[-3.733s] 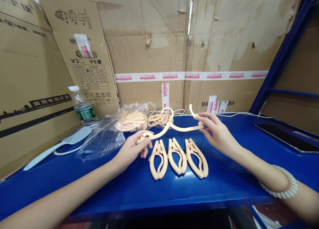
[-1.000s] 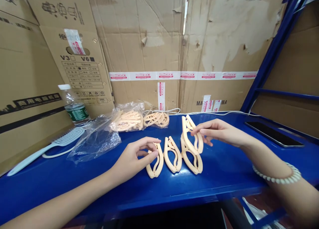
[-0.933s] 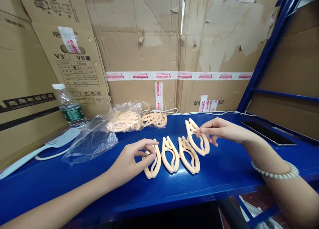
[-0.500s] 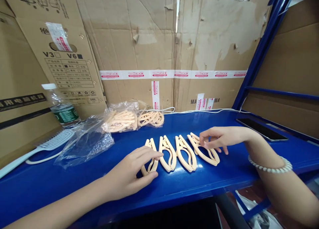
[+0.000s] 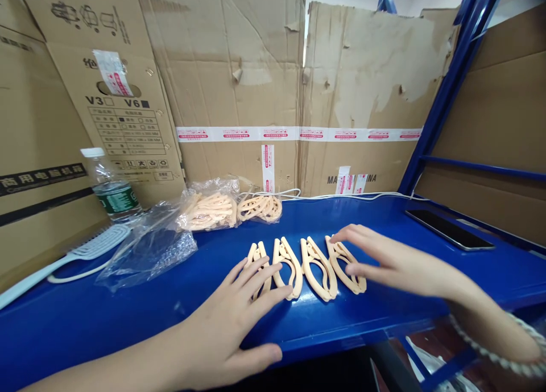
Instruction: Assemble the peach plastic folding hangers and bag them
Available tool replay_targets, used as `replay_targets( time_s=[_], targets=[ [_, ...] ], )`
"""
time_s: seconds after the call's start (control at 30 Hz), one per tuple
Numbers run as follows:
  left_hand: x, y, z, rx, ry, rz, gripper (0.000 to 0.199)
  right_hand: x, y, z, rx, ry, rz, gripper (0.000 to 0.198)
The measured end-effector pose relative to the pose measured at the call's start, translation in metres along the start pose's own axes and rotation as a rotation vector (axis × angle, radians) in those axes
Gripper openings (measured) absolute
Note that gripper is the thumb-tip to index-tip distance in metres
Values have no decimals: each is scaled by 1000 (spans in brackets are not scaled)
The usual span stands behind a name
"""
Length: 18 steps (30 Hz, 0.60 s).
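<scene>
Several cream plastic folding hangers, folded up, lie side by side in a row on the blue shelf point(image 5: 170, 318). My left hand point(image 5: 230, 318) is spread over the leftmost hanger point(image 5: 253, 252) and partly hides it; its fingertips reach the second hanger point(image 5: 296, 269). The third hanger point(image 5: 315, 267) lies untouched between my hands. At the right end, my right hand point(image 5: 384, 258) has its fingers stretched along the last hanger point(image 5: 339, 264), fingertips at its upper end and thumb by its right side. Whether the left fingers press on the hangers I cannot tell.
Clear bags of cream plastic parts point(image 5: 213, 210) lie at the back, beside crumpled plastic wrap point(image 5: 149, 250). A water bottle point(image 5: 113, 190) and pale hairbrush point(image 5: 98, 241) are at left, a phone point(image 5: 447, 230) at right. Cardboard point(image 5: 239, 96) stands behind a white cable point(image 5: 362, 197).
The rightmost hanger has shifted left, closer and more in line with the others. My right hand has stretched its fingers along it. My left hand has moved nearer and spread its fingers.
</scene>
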State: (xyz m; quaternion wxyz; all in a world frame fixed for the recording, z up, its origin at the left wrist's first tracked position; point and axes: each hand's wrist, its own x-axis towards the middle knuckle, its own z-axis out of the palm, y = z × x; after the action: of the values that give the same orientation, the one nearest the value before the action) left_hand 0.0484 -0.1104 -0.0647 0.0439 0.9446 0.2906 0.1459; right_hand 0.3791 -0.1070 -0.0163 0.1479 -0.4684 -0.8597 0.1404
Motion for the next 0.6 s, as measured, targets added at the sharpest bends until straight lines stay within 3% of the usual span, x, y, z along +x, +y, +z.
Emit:
replay_targets(
  time_s=[0.23, 0.33, 0.5, 0.6],
  targets=[
    [4, 20, 17, 17, -92, -121, 80, -3, -24, 59, -73, -75, -130, 73],
    [12, 16, 16, 17, -103, -154, 79, 8, -21, 64, -103, -86, -131, 77],
    [32, -8, 2, -40, -284, -168, 75, 37, -12, 60, -185, -126, -85, 77],
    [44, -24, -1, -27, -272, -176, 75, 56, -6, 57, -221, -157, -65, 79]
  ],
)
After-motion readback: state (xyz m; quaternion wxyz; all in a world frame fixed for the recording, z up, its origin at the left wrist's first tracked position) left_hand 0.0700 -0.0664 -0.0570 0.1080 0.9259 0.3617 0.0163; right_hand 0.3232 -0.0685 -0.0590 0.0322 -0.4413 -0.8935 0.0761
